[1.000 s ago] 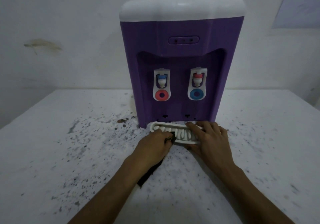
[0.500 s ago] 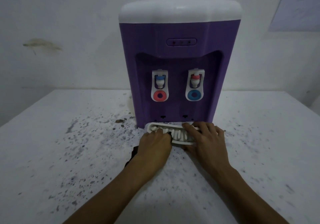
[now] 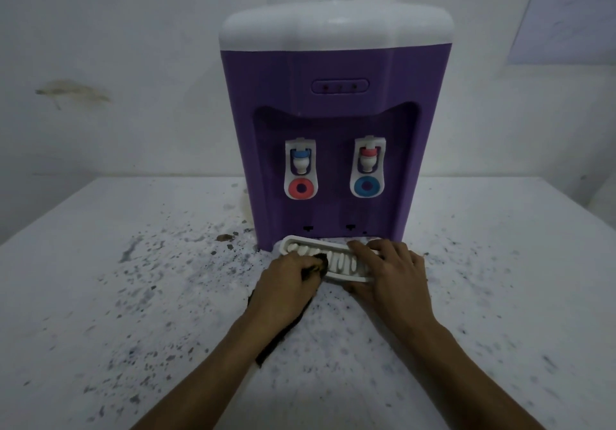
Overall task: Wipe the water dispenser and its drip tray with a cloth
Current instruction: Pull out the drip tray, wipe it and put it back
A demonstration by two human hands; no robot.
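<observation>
White drip tray [image 3: 340, 262], long axis crosswise, fronts dispenser [image 3: 333, 63].

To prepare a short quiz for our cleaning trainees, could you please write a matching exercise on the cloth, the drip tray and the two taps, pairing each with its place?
Things:
1. cloth
2. drip tray
3. red-ringed tap
4. blue-ringed tap

Places:
A. held by the right hand at the foot of the dispenser
B. left side of the dispenser front
C. gripped in the left hand
D. right side of the dispenser front

Pairs: 1-C; 2-A; 3-B; 4-D.
</observation>
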